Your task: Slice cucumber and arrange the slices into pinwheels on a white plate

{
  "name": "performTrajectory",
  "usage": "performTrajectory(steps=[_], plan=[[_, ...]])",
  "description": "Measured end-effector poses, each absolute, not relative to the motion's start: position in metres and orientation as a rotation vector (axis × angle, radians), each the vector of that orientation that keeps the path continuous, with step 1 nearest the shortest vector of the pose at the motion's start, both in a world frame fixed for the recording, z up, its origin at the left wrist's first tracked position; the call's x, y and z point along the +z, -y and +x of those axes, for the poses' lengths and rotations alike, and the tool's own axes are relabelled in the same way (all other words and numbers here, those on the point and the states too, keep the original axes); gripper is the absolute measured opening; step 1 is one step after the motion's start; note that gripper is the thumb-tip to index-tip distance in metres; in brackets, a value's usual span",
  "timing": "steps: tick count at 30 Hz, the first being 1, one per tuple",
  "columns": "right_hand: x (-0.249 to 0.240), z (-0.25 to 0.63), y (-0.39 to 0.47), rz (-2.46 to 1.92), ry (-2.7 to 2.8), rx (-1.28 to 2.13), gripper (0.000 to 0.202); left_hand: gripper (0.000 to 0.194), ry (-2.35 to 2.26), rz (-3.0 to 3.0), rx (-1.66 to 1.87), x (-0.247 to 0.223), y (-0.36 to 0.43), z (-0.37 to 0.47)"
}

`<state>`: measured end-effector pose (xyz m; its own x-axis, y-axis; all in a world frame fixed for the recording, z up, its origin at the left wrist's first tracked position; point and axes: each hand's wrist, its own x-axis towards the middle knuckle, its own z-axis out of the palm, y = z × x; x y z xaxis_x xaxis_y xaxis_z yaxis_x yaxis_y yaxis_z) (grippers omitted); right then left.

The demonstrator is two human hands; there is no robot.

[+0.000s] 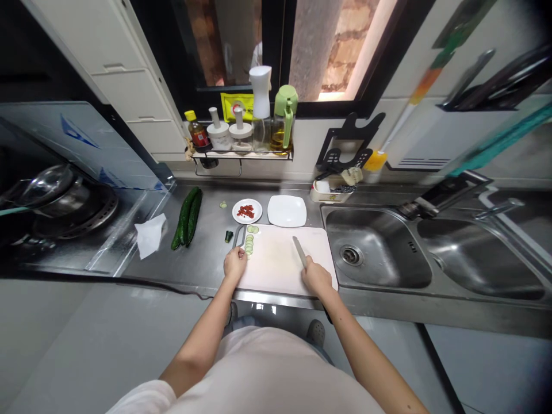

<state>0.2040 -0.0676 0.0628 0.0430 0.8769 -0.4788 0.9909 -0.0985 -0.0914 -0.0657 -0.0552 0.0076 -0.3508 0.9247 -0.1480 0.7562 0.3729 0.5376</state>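
My right hand (pixel 318 278) is closed round the handle of a kitchen knife (pixel 299 250), its blade pointing away from me over the right half of a pale pink cutting board (pixel 276 270). At the board's left edge, my left hand (pixel 235 264) has its fingers curled together. Whatever may be between those fingertips is hidden. Just beyond them, thin cucumber slices (pixel 249 244) lie overlapping in a short row, with a few more above. A dark green cucumber end piece (pixel 228 236) rests on the counter left of the board.
Behind the board stand a small plate (pixel 235 214) of chopped red bits and a white square dish (pixel 287 210). Whole cucumbers (pixel 187 218) and a white paper towel (pixel 149 236) lie left. A steel sink (pixel 379 247) adjoins right; a condiment rack (pixel 244 155) hangs above.
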Motion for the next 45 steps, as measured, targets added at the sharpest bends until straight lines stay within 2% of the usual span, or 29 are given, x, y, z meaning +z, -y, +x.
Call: performTrajectory(steps=[9,15,22,38,45], plan=[[0.064,0.204,0.067,2.04,-1.91,-0.614,0.037,0.021,-2.21,1.543,0.651,0.014,0.017,-0.058],[0.067,0.202,0.067,2.034,-1.909,-0.61,0.038,0.034,-2.233,1.622,0.449,0.021,-0.024,-0.047],[0.066,0.202,0.068,2.045,-1.905,-0.626,0.04,0.038,-2.193,1.758,0.299,0.02,-0.039,-0.04],[0.065,0.203,0.067,2.042,-1.938,-0.62,0.04,0.012,-2.151,1.613,0.441,0.028,-0.035,-0.035],[0.065,0.202,0.067,2.05,-1.929,-0.634,0.04,0.01,-1.849,1.461,0.644,0.021,-0.01,-0.012]])
